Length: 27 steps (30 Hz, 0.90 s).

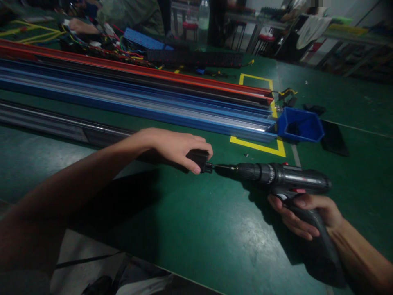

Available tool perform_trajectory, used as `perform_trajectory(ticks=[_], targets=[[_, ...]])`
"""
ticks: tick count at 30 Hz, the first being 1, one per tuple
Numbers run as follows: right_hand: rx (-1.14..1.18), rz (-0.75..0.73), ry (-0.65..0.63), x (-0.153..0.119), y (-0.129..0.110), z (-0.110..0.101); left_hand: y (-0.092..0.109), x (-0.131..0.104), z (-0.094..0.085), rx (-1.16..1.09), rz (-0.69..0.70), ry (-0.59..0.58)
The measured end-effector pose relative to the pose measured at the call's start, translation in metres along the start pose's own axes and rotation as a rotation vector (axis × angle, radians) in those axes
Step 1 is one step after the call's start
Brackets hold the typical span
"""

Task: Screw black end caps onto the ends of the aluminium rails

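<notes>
My left hand point(181, 148) is wrapped round the end of a long dark metal profile point(101, 135) that lies on the green table. A small black end piece point(199, 159) shows between the thumb and fingers. In my right hand point(307, 215) is a black cordless drill point(294, 179), its fingers round the grip near the red button. The drill's bit point(225, 167) points left, at the end piece. Bit tip and end piece look very close; whether they touch I cannot tell. A tiny screw point(246, 155) lies on the table just beyond the bit.
Blue profiles point(153, 108) and a red profile point(138, 67) run across the table beyond my hands. At their right end stands a blue bin point(301, 125), with a flat dark object point(336, 139) beside it. Yellow tape point(258, 148) marks the tabletop. Wires and another person's hand point(82, 26) are at the back left.
</notes>
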State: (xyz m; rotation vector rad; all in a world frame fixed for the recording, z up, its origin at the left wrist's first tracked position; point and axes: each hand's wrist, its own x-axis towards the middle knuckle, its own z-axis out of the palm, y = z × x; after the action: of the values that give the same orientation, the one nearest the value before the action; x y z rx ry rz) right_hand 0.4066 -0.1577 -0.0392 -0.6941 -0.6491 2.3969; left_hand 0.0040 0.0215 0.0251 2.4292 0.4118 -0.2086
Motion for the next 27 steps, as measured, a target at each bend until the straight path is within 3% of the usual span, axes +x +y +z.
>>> perform_trajectory(ticks=[10,18,27], targets=[[-0.073,-0.070,-0.013,-0.001,0.004,0.014,0.008,-0.004,0.005,0.046,-0.040,0.009],[-0.177,-0.105,0.060,-0.012,0.013,0.031,0.013,-0.011,0.021,0.094,-0.047,0.101],[-0.146,-0.125,0.025,-0.012,0.018,0.035,0.016,-0.015,0.035,0.214,-0.053,0.174]])
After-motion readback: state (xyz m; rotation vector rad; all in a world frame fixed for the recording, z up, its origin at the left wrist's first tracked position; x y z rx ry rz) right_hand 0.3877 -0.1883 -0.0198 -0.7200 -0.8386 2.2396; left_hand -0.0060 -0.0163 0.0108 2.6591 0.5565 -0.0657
